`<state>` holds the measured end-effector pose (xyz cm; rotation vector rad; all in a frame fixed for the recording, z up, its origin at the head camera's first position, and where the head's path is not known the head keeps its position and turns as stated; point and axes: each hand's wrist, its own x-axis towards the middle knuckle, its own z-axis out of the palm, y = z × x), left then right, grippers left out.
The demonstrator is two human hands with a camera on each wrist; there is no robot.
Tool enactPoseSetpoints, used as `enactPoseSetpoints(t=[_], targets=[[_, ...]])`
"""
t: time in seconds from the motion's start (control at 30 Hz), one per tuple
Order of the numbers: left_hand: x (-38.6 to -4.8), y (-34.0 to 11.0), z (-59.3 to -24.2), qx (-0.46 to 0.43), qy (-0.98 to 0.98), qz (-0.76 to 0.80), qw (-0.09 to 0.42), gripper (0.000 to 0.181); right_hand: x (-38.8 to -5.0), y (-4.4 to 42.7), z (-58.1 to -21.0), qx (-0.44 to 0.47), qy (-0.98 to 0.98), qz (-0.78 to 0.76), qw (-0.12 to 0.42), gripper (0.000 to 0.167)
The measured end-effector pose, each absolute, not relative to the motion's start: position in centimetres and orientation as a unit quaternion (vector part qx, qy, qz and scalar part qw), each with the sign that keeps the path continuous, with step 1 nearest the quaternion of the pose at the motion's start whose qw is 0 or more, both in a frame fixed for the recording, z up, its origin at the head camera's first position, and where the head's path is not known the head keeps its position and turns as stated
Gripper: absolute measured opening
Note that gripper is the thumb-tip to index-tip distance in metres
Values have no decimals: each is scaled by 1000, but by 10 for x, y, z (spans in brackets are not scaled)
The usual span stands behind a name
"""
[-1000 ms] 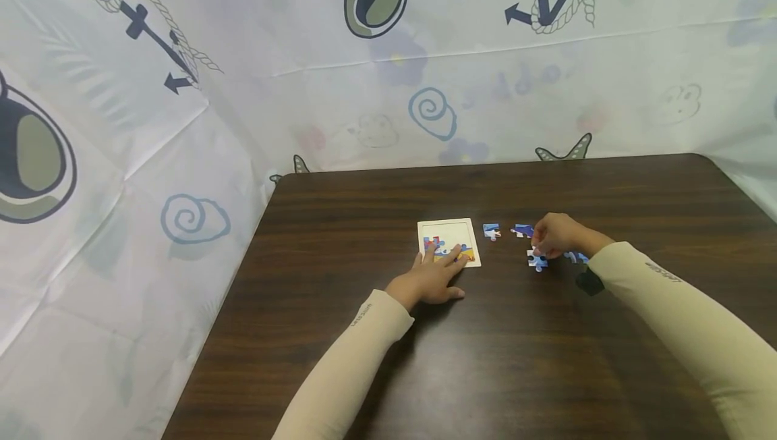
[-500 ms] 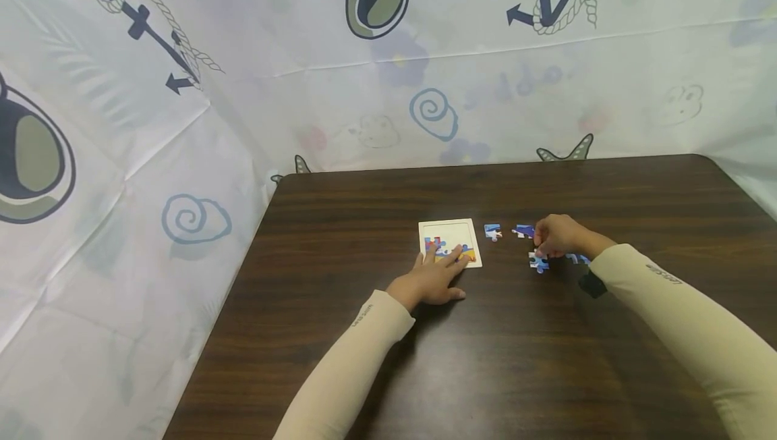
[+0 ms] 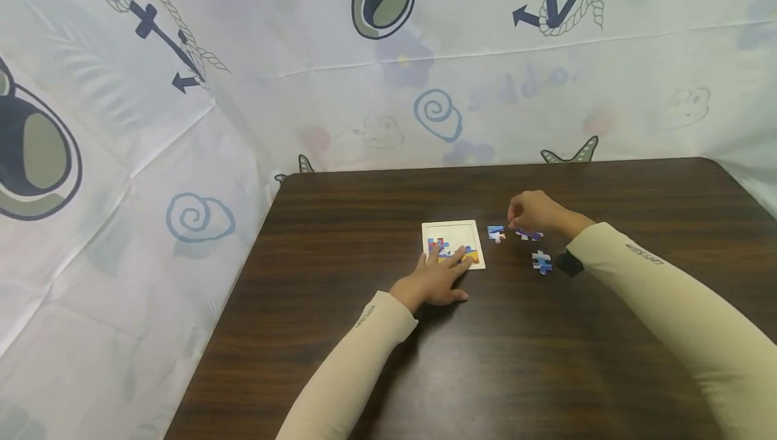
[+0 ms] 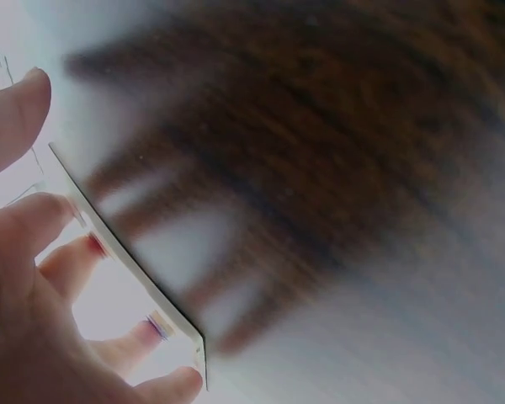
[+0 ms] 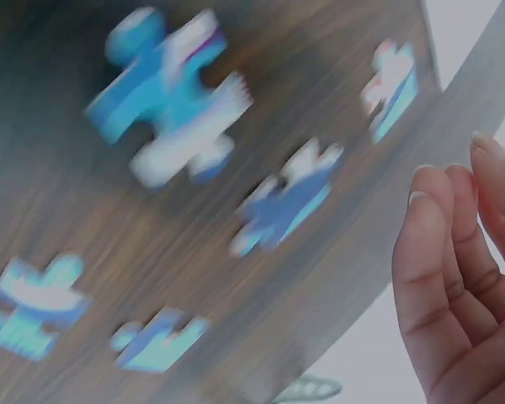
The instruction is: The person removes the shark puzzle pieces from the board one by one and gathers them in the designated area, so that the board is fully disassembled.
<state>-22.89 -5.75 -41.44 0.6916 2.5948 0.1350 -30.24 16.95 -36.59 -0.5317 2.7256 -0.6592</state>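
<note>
My left hand rests with spread fingers on a cream puzzle tray. Assembled pieces with red, blue and yellow print fill its lower part, partly covered by the fingers. In the left wrist view, fingertips lie over the tray's edge. Above the loose pieces hovers my right hand, nearest a purple-blue puzzle piece. The right wrist view shows its thumb and fingers bent a little, a gap between them and nothing held. A blue-and-white puzzle piece lies nearer me.
Another puzzle piece lies just right of the tray. Further loose pieces appear in the right wrist view, hidden by the right arm in the head view. The dark wooden table ends at a printed cloth backdrop.
My right hand has lifted from beside the blue-and-white puzzle piece and moved left and away from me. That piece stays on the table. My left hand has stayed on the tray.
</note>
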Motion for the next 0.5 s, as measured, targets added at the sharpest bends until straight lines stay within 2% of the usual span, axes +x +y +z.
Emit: enactPoseSetpoints(t=[0.13,0.3,0.5], targets=[[-228,-61,-416,247,942,39,223,70,-305,132,-375,-217,935,-233,155,6],[-227,-61,-417,255,941,29,220,70,-304,89,-387,-264,929,-208,154,19],[-227,-62,-415,256,939,24,227,68,-304,52,-394,-268,932,-180,163,27]])
